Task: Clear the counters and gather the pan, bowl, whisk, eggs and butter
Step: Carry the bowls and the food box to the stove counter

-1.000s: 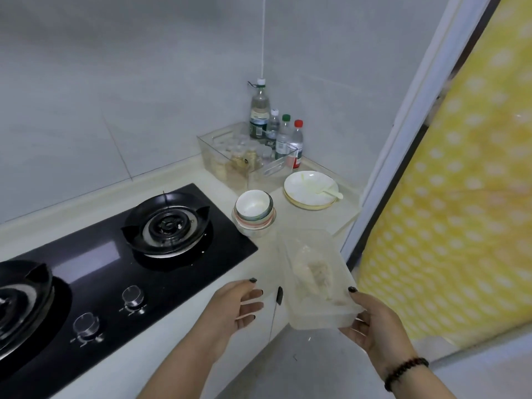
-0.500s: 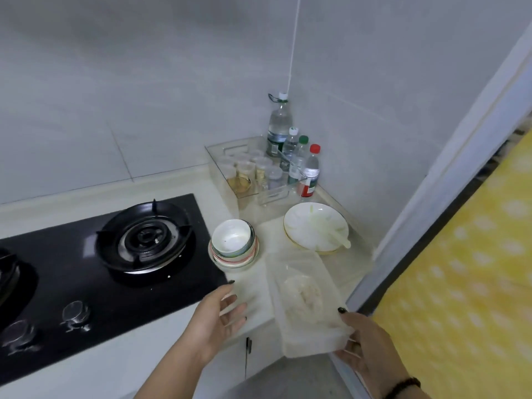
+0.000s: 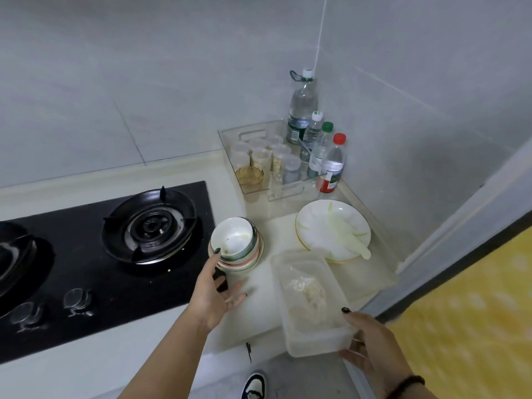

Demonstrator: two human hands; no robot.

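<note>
A stack of bowls [image 3: 237,243], white inside with coloured rims, stands on the pale counter [image 3: 259,312] just right of the stove. My left hand [image 3: 214,289] reaches toward it with spread fingers, and its thumb tip touches the stack's near left rim. My right hand [image 3: 371,341] grips the near end of a clear plastic container [image 3: 309,298] with pale food scraps inside, thumb on its rim. The container's far end lies over the counter. A white plate [image 3: 331,226] with a pale green spoon [image 3: 349,239] sits behind the container.
A black gas stove [image 3: 115,249] with a round burner [image 3: 149,226] fills the left. A clear tray of small jars [image 3: 267,159] and several bottles [image 3: 319,139] stand in the back corner. A yellow dotted curtain [image 3: 475,298] hangs at the right, past the door frame.
The view swung left and down. My left hand moved forward until its thumb reached the bowl stack. My right hand brought the container closer over the counter's edge.
</note>
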